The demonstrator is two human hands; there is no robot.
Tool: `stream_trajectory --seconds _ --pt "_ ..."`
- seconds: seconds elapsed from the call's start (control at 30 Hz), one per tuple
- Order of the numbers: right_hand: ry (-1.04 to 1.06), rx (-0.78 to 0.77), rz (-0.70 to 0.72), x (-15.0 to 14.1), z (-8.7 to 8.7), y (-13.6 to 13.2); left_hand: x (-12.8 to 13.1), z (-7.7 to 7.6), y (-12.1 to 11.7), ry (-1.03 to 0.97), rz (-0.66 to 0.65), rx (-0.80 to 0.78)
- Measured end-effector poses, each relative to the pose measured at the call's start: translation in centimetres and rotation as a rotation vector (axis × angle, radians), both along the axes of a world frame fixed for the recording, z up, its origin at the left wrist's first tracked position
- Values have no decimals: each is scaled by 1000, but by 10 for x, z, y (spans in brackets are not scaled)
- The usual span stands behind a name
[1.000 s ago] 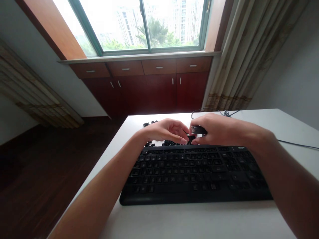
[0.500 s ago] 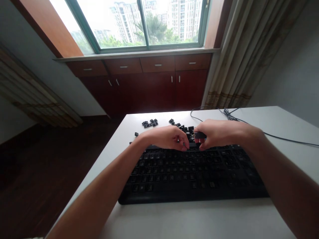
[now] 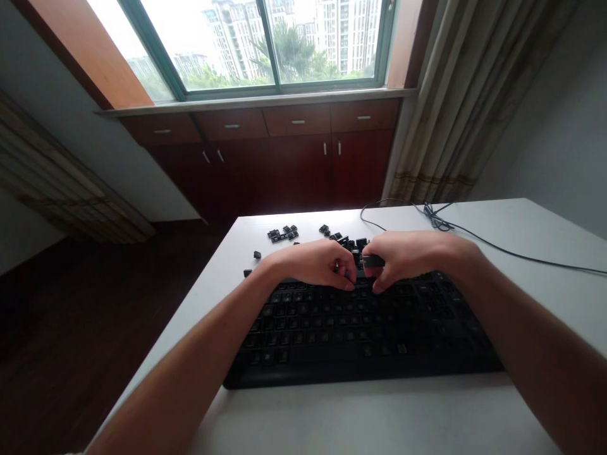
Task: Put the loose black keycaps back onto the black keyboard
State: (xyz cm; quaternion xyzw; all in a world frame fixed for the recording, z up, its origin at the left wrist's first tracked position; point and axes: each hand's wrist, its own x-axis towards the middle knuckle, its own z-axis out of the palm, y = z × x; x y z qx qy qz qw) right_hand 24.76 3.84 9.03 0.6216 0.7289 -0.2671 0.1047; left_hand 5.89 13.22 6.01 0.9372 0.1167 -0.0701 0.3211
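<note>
A black keyboard [image 3: 313,328] lies on the white table, with several empty-looking key spots on its right part. My left hand [image 3: 327,264] is over its top rows, thumb and fingertips pinched together; what they hold, if anything, is too small to make out. Close beside it, my right hand [image 3: 403,256] is closed around a small dark tool [image 3: 374,260] with a metallic-looking left end. The tool's kind is not clear. Behind the hands lies a heap of loose black keycaps [image 3: 348,244], partly hidden by them.
More loose keycaps [image 3: 283,234] lie at the table's back left, and a single keycap [image 3: 257,254] sits near the left edge. A black cable [image 3: 502,248] runs across the back right of the white table [image 3: 360,411]. Wooden cabinets [image 3: 279,170] stand beyond, below a window.
Both hands have come from over the loose keycaps behind the keyboard to its top rows. The left fingers have closed into a pinch. The dark tool stays in the right hand.
</note>
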Motion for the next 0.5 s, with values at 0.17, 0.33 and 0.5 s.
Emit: stream_trajectory --seconds 0.17,0.33,0.5 --pt "61 -47 27 3 -5 5 1 -5 0 -12 24 12" --pt "104 -57 35 4 -6 7 3 -7 -1 -17 27 17" --pt "128 -72 37 8 -6 8 3 -7 -2 -18 19 16"
